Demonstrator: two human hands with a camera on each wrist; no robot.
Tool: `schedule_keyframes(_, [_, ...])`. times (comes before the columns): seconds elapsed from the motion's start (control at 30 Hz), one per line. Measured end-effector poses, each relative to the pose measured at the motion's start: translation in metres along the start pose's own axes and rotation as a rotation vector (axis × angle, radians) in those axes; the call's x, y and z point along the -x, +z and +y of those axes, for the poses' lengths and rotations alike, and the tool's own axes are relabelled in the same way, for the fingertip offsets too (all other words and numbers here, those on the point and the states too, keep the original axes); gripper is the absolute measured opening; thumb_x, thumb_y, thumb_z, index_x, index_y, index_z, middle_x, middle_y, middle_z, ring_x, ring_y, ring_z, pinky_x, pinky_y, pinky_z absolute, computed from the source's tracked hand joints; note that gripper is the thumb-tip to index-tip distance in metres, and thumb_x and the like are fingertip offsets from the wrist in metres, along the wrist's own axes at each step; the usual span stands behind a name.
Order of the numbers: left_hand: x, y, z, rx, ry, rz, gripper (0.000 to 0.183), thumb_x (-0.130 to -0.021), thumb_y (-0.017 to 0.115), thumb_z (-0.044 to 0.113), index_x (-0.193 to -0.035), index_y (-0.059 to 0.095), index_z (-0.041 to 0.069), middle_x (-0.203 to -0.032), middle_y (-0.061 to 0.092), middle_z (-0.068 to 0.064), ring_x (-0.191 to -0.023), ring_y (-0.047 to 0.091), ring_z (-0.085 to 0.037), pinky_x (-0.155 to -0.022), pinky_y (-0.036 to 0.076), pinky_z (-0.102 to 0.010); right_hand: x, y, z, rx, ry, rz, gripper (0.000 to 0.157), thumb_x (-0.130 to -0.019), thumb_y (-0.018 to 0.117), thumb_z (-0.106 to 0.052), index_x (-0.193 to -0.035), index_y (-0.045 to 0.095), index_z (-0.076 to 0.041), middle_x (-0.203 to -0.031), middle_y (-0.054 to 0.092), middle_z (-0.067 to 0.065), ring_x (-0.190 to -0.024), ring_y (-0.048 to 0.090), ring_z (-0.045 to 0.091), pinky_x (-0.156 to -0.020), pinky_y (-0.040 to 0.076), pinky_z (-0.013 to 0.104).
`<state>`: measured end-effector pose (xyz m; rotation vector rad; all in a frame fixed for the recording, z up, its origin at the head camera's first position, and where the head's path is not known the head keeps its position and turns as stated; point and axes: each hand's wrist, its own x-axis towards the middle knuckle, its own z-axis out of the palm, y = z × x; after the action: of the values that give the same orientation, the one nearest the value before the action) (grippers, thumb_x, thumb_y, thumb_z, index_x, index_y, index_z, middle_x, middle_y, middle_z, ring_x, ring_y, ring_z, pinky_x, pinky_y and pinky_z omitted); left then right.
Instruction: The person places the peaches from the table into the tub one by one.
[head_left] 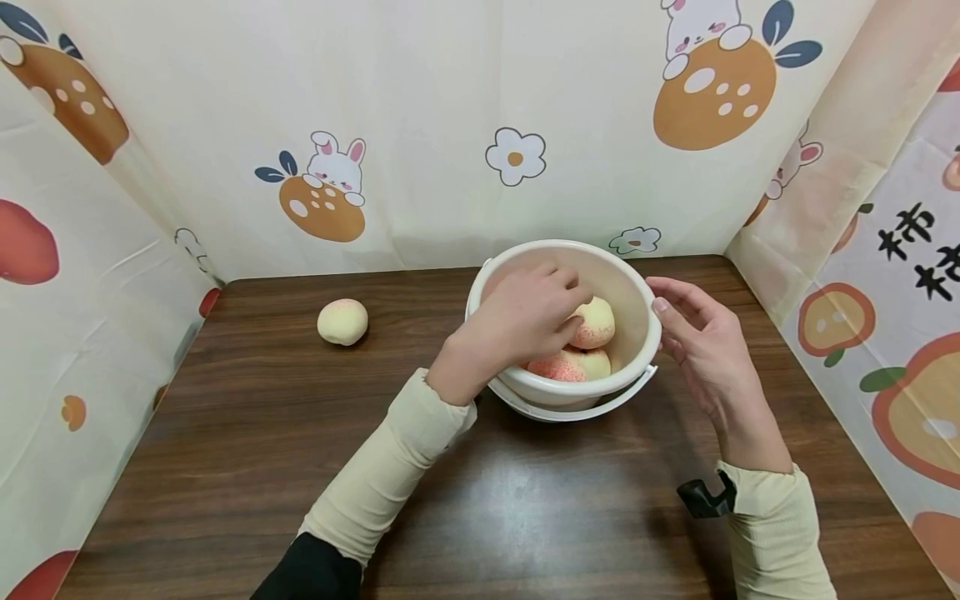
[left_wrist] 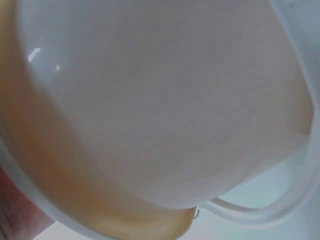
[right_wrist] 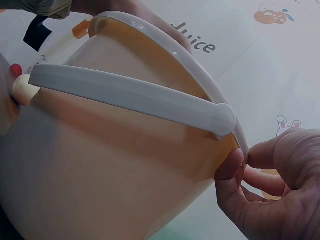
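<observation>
A white bucket [head_left: 551, 245] stands at the back right of the table with peaches inside. My left hand [head_left: 517, 321] reaches down over its near left rim. The thumb and fingers of that hand pinch the left side of a yellow and pink peach [head_left: 597, 323]. Another peach [head_left: 570, 367] lies in front of it in the bucket, partly covered by the hand. At the bucket's right rim, my right hand [head_left: 701, 350] grips the edge between thumb and fingers. This grip also shows in the right wrist view, the hand [right_wrist: 285, 185] beside the handle's pivot. Bucket wall [left_wrist: 165, 100] fills the left wrist view.
A single pale peach [head_left: 342, 322] sits on the brown wooden table [head_left: 247, 433] at the back left. The bucket's white handle [head_left: 626, 400] hangs down along the front. Printed curtains [head_left: 435, 125] close off the back and both sides.
</observation>
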<state>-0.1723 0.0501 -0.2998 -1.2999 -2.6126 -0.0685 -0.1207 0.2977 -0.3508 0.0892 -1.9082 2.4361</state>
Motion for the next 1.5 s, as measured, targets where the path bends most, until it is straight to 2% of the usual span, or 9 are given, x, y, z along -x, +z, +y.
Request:
schedule_keyframes(0.13, [0.006,0.0,-0.001,-0.017,-0.03,0.094,0.018,-0.1,0.06,0.025,-0.112,0.072,0.019,-0.097,0.064,0.0,-0.102,0.061,-0.024,-0.091,0.05,-0.034,0.0,0.0,0.0,-0.002,-0.001,-0.001,0.037,-0.101,0.066,-0.009,-0.137,0.06,-0.002,-0.121,0.065,0.003,-0.096,0.068,0.009,-0.07,0.06,0.02])
schedule_keyframes(0.3, [0.016,0.0,-0.004,-0.016,-0.03,0.241,0.021,-0.098,0.056,0.019,-0.108,0.075,0.019,-0.093,0.063,-0.001,-0.106,0.063,-0.025,-0.094,0.051,-0.034,0.001,0.001,-0.001,-0.002,-0.005,0.002,0.039,-0.101,0.066,-0.009,-0.138,0.059,0.0,-0.122,0.064,0.003,-0.097,0.068,0.009,-0.07,0.06,0.02])
schedule_keyframes(0.43, [0.024,-0.002,-0.004,-0.023,-0.061,0.302,0.021,-0.099,0.052,0.02,-0.103,0.073,0.019,-0.097,0.065,0.0,-0.105,0.063,-0.024,-0.09,0.053,-0.035,0.0,0.001,-0.001,0.006,-0.004,0.007,0.039,-0.101,0.066,-0.009,-0.138,0.06,-0.001,-0.123,0.064,0.003,-0.098,0.068,0.009,-0.071,0.06,0.02])
schedule_keyframes(0.63, [0.037,-0.002,-0.007,-0.085,-0.099,0.375,0.019,-0.101,0.054,0.025,-0.1,0.071,0.018,-0.105,0.069,0.0,-0.101,0.063,-0.023,-0.077,0.051,-0.036,0.0,0.001,0.0,0.017,0.004,0.016,0.04,-0.101,0.067,-0.01,-0.139,0.059,0.0,-0.123,0.064,0.003,-0.098,0.068,0.009,-0.071,0.06,0.019])
schedule_keyframes(0.77, [0.047,-0.001,-0.012,-0.105,-0.116,0.423,0.019,-0.099,0.055,0.024,-0.104,0.072,0.017,-0.108,0.071,0.0,-0.097,0.062,-0.023,-0.077,0.05,-0.036,0.0,0.001,-0.001,0.021,0.011,0.02,0.041,-0.1,0.068,-0.011,-0.139,0.059,-0.001,-0.123,0.063,0.003,-0.098,0.067,0.009,-0.071,0.06,0.02])
schedule_keyframes(0.93, [0.057,-0.002,-0.021,-0.088,-0.129,0.505,0.019,-0.098,0.056,0.021,-0.105,0.072,0.015,-0.108,0.073,-0.002,-0.1,0.065,-0.025,-0.076,0.052,-0.04,0.0,0.001,-0.001,0.022,0.017,0.022,0.041,-0.1,0.069,-0.012,-0.139,0.06,-0.002,-0.124,0.063,0.003,-0.099,0.067,0.009,-0.071,0.06,0.02])
schedule_keyframes(1.23, [0.076,-0.001,-0.04,-0.036,-0.205,0.566,0.018,-0.096,0.063,0.019,-0.106,0.076,0.013,-0.108,0.073,-0.006,-0.103,0.067,-0.029,-0.077,0.053,-0.045,-0.001,0.002,-0.001,0.013,0.016,0.021,0.039,-0.1,0.068,-0.011,-0.138,0.061,-0.003,-0.124,0.062,0.003,-0.099,0.067,0.01,-0.071,0.06,0.02])
schedule_keyframes(1.5, [0.093,0.002,-0.061,-0.028,-0.313,0.605,0.016,-0.096,0.062,0.017,-0.102,0.076,0.011,-0.106,0.074,-0.009,-0.101,0.067,-0.032,-0.076,0.054,-0.05,0.0,0.002,0.0,0.013,0.016,0.024,0.038,-0.1,0.068,-0.011,-0.137,0.062,-0.003,-0.123,0.064,0.003,-0.098,0.068,0.009,-0.071,0.06,0.02])
